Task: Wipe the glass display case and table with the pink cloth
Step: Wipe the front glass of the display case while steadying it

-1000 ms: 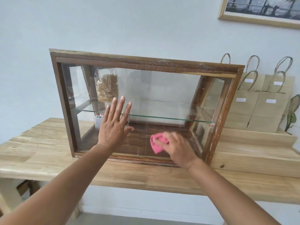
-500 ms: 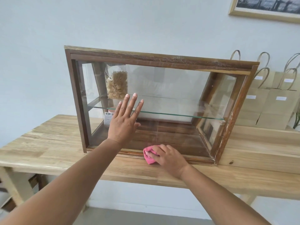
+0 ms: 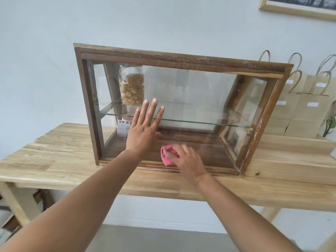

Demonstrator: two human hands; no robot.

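Observation:
A wooden-framed glass display case (image 3: 181,58) stands on a light wooden table (image 3: 60,157) against the wall. My left hand (image 3: 144,130) lies flat on the front glass with its fingers spread, left of centre. Low on the glass near the bottom frame, my right hand (image 3: 187,161) presses a crumpled pink cloth (image 3: 167,156) against the pane. The cloth sticks out to the left of my fingers. A clear bag of snacks (image 3: 131,86) stands inside on the glass shelf (image 3: 200,122), upper left.
Several brown paper bags (image 3: 301,110) with handles stand on a raised wooden step to the right of the case. A plant leaf (image 3: 331,124) shows at the far right edge. A framed picture (image 3: 298,6) hangs on the wall above.
My right hand with the cloth dropped to the bottom frame and slid left, then rose a little back onto the lower glass. The left hand stays flat on the pane. The view shifted.

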